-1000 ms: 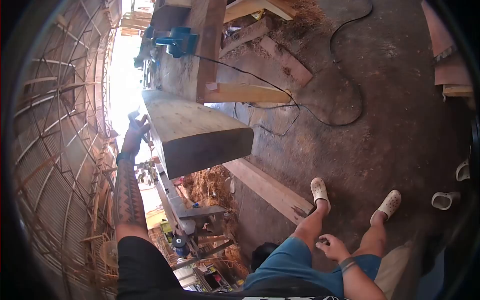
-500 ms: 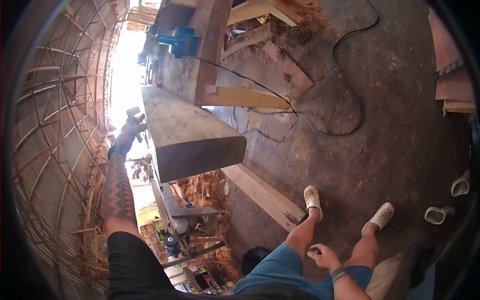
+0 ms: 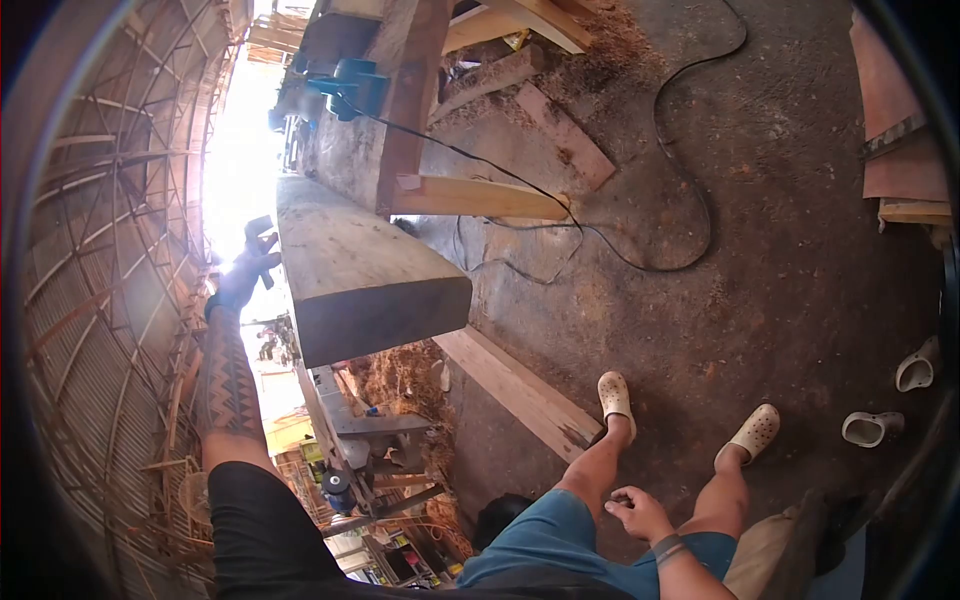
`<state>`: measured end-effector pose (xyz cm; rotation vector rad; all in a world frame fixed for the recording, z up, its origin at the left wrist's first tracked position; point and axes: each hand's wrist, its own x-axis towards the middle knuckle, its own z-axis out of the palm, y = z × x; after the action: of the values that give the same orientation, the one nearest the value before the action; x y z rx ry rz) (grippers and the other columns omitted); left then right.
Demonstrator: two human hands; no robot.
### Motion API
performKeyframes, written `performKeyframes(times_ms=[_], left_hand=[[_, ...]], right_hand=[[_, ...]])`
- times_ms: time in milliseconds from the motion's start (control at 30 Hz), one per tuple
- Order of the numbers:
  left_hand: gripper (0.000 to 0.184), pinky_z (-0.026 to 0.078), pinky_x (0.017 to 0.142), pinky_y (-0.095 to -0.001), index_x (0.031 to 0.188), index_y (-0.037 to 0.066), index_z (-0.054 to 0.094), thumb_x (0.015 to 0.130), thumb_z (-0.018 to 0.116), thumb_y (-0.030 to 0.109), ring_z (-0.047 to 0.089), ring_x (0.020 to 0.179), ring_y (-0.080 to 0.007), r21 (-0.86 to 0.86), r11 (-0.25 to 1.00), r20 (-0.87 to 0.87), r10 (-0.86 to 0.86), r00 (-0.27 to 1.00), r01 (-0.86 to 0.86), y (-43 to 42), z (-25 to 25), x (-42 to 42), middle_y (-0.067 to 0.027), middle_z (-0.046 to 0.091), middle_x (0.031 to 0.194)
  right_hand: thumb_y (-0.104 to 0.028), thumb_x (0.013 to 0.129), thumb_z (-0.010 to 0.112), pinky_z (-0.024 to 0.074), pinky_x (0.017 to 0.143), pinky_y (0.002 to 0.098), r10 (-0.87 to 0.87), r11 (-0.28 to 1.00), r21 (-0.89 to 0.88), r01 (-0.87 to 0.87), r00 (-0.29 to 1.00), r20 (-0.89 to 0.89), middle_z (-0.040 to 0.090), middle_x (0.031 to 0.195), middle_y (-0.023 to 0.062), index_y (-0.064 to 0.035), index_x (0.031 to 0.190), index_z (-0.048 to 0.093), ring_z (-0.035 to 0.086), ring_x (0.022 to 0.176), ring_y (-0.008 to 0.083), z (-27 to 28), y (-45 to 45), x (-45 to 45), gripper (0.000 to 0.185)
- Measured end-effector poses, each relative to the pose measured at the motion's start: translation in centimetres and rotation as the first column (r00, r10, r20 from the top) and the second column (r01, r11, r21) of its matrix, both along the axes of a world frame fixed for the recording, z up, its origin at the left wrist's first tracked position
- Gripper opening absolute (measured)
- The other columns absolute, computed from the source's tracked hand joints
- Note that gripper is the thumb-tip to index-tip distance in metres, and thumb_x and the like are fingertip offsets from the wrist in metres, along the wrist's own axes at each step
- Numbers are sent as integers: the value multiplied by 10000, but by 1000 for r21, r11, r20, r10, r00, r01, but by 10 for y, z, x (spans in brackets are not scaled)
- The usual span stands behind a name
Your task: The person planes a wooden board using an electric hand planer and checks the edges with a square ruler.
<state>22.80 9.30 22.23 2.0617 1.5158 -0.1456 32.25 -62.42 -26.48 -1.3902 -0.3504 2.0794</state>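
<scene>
A thick pale wooden beam [image 3: 365, 245] has its dark cut end towards me. Beside its left edge, against bright glare, my left hand [image 3: 238, 280] is closed round a small dark tool [image 3: 261, 232], whose shape is partly lost in the light. My right hand [image 3: 640, 513] hangs low by my thigh, fingers curled and thumb pressed in; whatever is between them is too small to tell. Beyond the beam, a blue power tool [image 3: 357, 88] with a black cord lies on a wooden bench [image 3: 405, 110].
The black cord [image 3: 690, 180] loops over the floor. A long plank [image 3: 520, 385] lies near my clogs, and another board [image 3: 567, 135] lies beyond. Loose clogs [image 3: 872, 429] and stacked boards [image 3: 890, 110] are at the right. Shavings [image 3: 395, 385] lie below the beam.
The whole view has shifted a little, bringing the beam and bench further left. My left hand has stayed beside the beam's edge with the tool; my right hand is still curled by my thigh.
</scene>
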Motion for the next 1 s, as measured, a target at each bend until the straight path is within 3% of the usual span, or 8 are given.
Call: performKeyframes(times_ms=[200, 333, 433, 467, 567, 700, 833, 1000], left_hand=[[778, 293, 1284, -402, 1604, 148, 422, 920, 779, 48, 190, 1688, -355, -33, 999, 1, 4, 1000, -4, -11, 2, 13, -126, 488, 1521], [724, 516, 692, -260, 1546, 144, 504, 920, 843, 274, 633, 1100, -144, 66, 993, -198, -86, 976, 101, -5, 0, 18, -57, 629, 1170], [577, 472, 530, -256, 1443, 105, 577, 941, 808, 274, 644, 871, -115, 74, 996, -341, -16, 940, 44, -19, 5, 42, -59, 671, 1113], [533, 467, 511, -264, 1400, 92, 601, 944, 807, 277, 632, 798, -111, 70, 995, -384, -36, 923, 68, -16, 8, 46, -54, 675, 1086], [484, 449, 462, -286, 1256, 39, 656, 951, 838, 367, 587, 658, -101, -1, 992, -395, -119, 911, 129, -5, 13, 46, -48, 675, 1062], [571, 505, 773, -293, 1301, 31, 657, 959, 849, 446, 613, 934, -121, 54, 982, -287, -159, 945, 182, -16, 3, 39, -30, 670, 1115], [625, 467, 981, -336, 1409, 23, 626, 974, 835, 419, 603, 1110, -151, 116, 986, -388, -62, 919, 116, -10, 12, 35, -32, 674, 1191], [663, 481, 973, -347, 1469, 7, 598, 977, 822, 390, 613, 1111, -149, 83, 989, -360, -87, 929, 124, 13, 9, 26, -69, 689, 1258]], right_hand=[[-457, 927, 803, 581, 937, 399, -56, 998, -4, 56, 998, -25, 802, 1092, 145, -55, 1277, 759, 762, 1017, 280, -3, -1, -6, 535], [-407, 940, 808, 584, 902, 395, -70, 997, 18, 70, 998, 4, 794, 1051, 154, -30, 1237, 760, 758, 972, 269, 7, 5, -3, 483], [-379, 949, 808, 585, 887, 392, -117, 993, 34, 117, 993, 6, 793, 1048, 157, -25, 1224, 762, 758, 969, 263, 2, 8, -11, 451], [-309, 953, 813, 561, 832, 361, -173, 985, -8, 173, 984, -41, 752, 953, 92, -33, 1228, 766, 697, 882, 198, -2, 9, -20, 392], [-288, 964, 799, 561, 836, 356, -195, 981, 24, 194, 979, 52, 753, 967, 87, -30, 1236, 759, 700, 889, 199, 14, 24, -20, 377], [-361, 958, 802, 586, 907, 400, -288, 957, 31, 287, 957, 38, 791, 1081, 154, -23, 1239, 760, 754, 1003, 266, 9, 32, -48, 442], [-352, 958, 808, 586, 907, 399, -317, 947, 55, 316, 948, 16, 794, 1088, 156, -24, 1242, 757, 751, 993, 262, 7, 39, -77, 436], [-344, 959, 811, 588, 911, 396, -387, 920, 64, 386, 922, -1, 800, 1108, 151, -31, 1247, 759, 758, 1009, 257, 0, 44, -101, 428]])
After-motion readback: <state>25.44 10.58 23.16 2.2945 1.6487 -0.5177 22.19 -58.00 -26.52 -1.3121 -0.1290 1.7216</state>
